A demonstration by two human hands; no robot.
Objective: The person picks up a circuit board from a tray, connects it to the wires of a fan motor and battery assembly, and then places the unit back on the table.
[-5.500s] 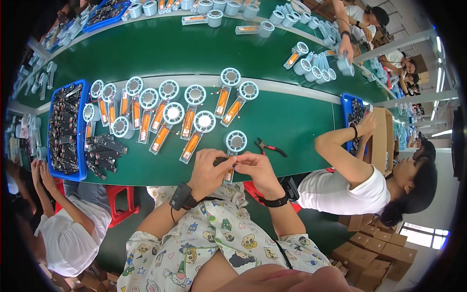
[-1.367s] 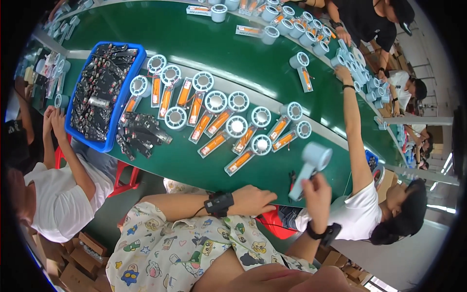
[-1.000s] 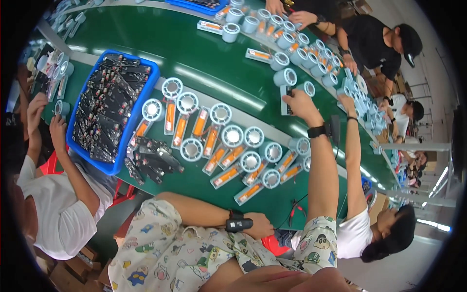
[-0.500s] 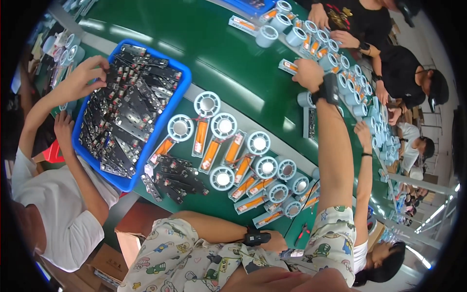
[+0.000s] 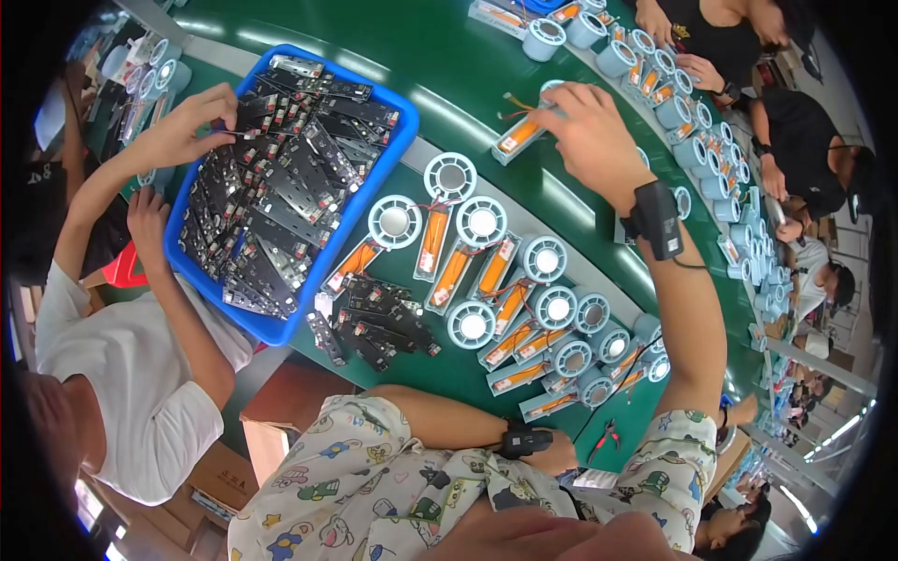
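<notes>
My right hand (image 5: pixel 594 136) is closed on a handheld fan unit, over the green table beyond the near rows. Its grey-white casing shows an orange battery (image 5: pixel 522 136) and loose thin wires at one end. The unit's round fan head (image 5: pixel 552 86) is partly hidden behind my fingers. Down by my body, my left hand (image 5: pixel 554 454) rests close to the table's near edge; its fingers are not clearly visible. Between my arms lie several similar fan units (image 5: pixel 483 222), with round light-blue heads and orange batteries. Red-handled pliers (image 5: pixel 606 443) lie near my left hand.
A blue bin (image 5: pixel 409 122) full of black circuit boards stands at left, a loose pile of boards (image 5: pixel 379 323) beside it. A neighbour's hand (image 5: pixel 201 122) reaches into the bin's far-left side. Along the far right, rows of fan units (image 5: pixel 692 154) line the table before other workers.
My right hand has drawn the fan unit leftward, away from the far rows. The view has shifted, so the bin and near units sit further right. The neighbour's hand stays at the bin.
</notes>
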